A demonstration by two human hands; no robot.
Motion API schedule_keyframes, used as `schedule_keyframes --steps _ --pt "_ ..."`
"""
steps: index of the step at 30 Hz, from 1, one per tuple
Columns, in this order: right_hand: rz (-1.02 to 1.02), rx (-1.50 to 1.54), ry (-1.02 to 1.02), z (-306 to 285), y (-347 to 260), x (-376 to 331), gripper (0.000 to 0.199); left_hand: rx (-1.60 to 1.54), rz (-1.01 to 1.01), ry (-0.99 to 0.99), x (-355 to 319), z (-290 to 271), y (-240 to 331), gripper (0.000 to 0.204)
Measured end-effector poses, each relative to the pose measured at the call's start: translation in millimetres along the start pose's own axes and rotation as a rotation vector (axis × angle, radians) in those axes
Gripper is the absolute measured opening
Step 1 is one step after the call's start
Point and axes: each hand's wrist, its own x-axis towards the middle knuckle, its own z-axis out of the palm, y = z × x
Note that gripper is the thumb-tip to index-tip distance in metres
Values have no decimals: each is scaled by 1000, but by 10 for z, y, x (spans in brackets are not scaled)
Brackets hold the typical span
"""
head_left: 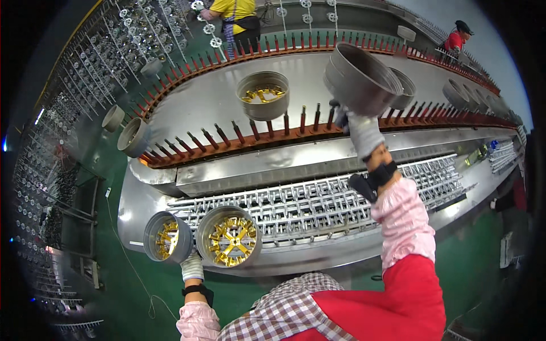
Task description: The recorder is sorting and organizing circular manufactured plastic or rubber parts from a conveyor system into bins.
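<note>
My right hand [365, 135], in a whitish glove with dark fingertips, reaches over the spindle row and grips the lower edge of a grey drum-shaped ring [364, 85]. That ring is tilted and its inside is dark. Low on the left, my gloved left hand [192, 267] is closed at the wall of a smaller-looking grey ring [152, 241], its fingers mostly hidden between that ring and a neighbouring one [257, 241]. Gold spoked parts [234, 241] lie inside both. On the conveyor beyond, another grey ring [263, 111] contains gold parts.
Red-based spindles [239, 133] line a curved conveyor track around a metal table [199, 102]. Silver racks [296, 210] lie along the near bench. More grey rings [133, 137] stand on the track. Hanging racks of parts [114, 45] and a person in yellow [236, 14] are beyond.
</note>
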Motion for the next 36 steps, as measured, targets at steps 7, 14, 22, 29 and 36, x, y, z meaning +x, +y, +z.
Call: schedule_keyframes --steps 7,14,22,29,36 --pt "-54 62 -43 -65 -483 -1812 18 -190 -51 -66 62 -117 -4 15" --pt "174 878 -143 357 -1108 -2514 22 -115 61 -13 7 -281 -83 18" --pt "4 572 53 320 -1481 -2399 20 -302 9 0 113 -165 -99 22" --pt "-10 563 4 278 -1637 -2379 22 -340 -5 124 191 20 -146 26" --pt "-12 526 -122 403 -1625 -2469 26 -395 109 -8 -51 -214 -189 24"
